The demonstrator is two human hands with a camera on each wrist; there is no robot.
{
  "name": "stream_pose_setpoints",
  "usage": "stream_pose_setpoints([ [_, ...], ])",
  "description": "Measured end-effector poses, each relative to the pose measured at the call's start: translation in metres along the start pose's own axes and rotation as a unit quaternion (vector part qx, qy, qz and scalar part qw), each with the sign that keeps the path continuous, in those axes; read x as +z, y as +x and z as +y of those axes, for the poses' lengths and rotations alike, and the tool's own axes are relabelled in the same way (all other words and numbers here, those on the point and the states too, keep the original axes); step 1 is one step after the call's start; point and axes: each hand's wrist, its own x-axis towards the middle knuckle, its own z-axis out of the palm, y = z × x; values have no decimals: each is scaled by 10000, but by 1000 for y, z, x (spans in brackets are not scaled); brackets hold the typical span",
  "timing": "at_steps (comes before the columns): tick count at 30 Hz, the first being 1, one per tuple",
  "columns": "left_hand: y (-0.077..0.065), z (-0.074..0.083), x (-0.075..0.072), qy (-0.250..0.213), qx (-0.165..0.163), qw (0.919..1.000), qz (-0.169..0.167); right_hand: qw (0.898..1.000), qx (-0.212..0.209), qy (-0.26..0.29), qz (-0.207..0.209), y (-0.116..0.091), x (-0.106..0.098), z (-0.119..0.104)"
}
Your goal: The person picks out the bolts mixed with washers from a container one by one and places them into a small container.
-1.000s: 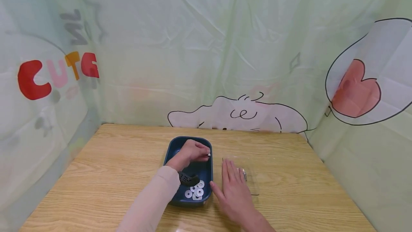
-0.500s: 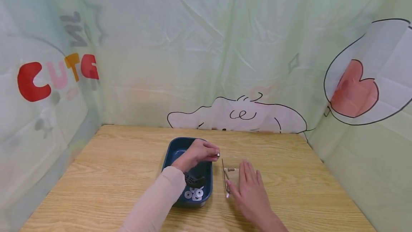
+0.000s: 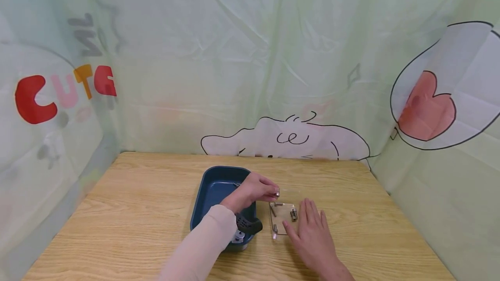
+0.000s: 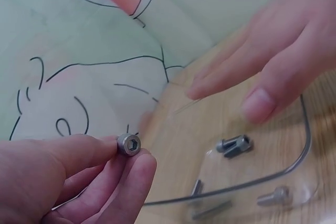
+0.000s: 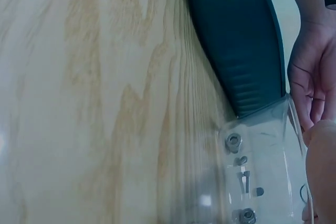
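Observation:
My left hand (image 3: 255,190) pinches a socket head bolt (image 4: 128,145) between thumb and fingers, its hex recess facing the left wrist camera. The hand is just above the far left edge of a clear plastic box (image 3: 284,224). Several bolts (image 4: 237,145) lie inside that box, spread apart. My right hand (image 3: 315,237) lies along the box's right side with fingers straight; whether it presses the wall I cannot tell. To the left stands a dark blue bin (image 3: 194,211), partly covered by my left forearm. Washers (image 3: 238,237) lie at the bin's near end.
A wooden table (image 3: 136,211) carries both containers, the bin and box standing close side by side. At the table's far edge hangs a pale printed curtain (image 3: 175,99), with more curtain at both sides. A black strap (image 3: 249,225) sits on my left wrist.
My left hand has moved right with the bolt, from over the blue bin to the clear box. My right hand has slid right, uncovering the box and its bolts.

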Motion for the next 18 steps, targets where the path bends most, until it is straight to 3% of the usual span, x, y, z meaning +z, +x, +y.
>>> stream_pose_setpoints([
  [10, 2, -3, 13, 340, -49, 9991, -232, 9998, 161, 1, -101, 0, 3, 6],
  [18, 0, -3, 23, 351, -76, 9989, -309, 9997, 237, -6, -38, -2, 1, 7],
])
